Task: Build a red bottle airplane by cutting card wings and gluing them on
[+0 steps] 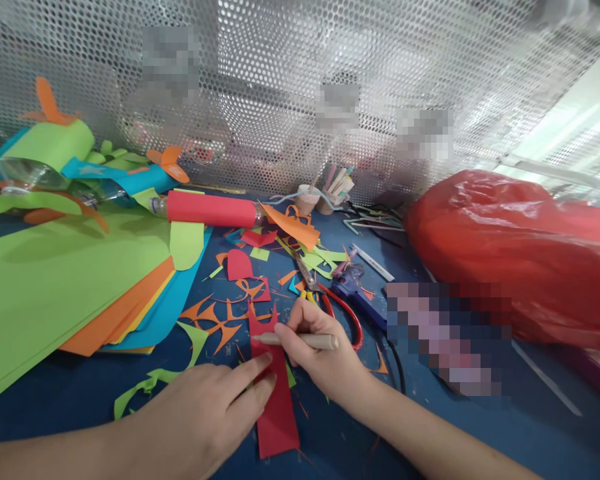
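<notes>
A red paper strip (279,427) lies on the blue table, its far end cut in a curve with pointed corners. My left hand (215,400) rests on the strip with its fingers stretched out, pressing it down. Between the thumb and fingers of my right hand (323,340) is a beige marker (317,341), its tip at the strip's left edge near the far end. Orange paper scraps (223,333) and green scraps (196,340) are strewn around the strip. Just beyond my right hand are red-handled scissors (350,313) and a blue glue gun (359,293).
Stacked coloured sheets (80,280) cover the left. A bottle wrapped in red paper (210,209) lies behind them, beside other paper-covered bottles (120,177). Cups of markers (335,197) stand near the perforated metal panel (270,87). A red plastic bag (510,247) bulges at right.
</notes>
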Demonstrator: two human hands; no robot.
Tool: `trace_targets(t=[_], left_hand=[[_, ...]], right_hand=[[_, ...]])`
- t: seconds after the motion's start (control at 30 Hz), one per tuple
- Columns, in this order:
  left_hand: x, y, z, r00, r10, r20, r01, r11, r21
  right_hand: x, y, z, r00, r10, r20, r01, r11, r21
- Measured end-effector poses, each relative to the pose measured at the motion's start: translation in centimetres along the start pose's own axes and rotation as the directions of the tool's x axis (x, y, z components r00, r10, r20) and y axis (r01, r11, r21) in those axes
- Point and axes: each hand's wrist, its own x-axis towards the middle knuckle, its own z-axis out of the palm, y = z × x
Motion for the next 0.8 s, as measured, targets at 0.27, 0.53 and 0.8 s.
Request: trace_targets(t=[0.27, 0.53, 0.8], left_hand=[[0.28, -0.12, 0.2, 0.995, -0.007, 0.098, 0.01, 1.0, -0.028], [0.3, -0.05, 0.44, 0.998, -0.006, 0.065, 0.011, 0.997, -0.079], [0.31, -0.11, 0.44, 0.997, 0.002, 0.078, 0.002, 0.999, -0.048]], right_hand=[[0.06, 0.18, -0.05, 1.0, -0.006, -0.001, 0.006, 0.999, -0.048], [0.03, 0.16, -0.1, 1.0, 0.003, 0.03, -0.002, 0.999, -0.032], [-0.08, 0.24, 0.01, 1.0, -0.013, -0.026, 0.009, 0.989, -0.145]])
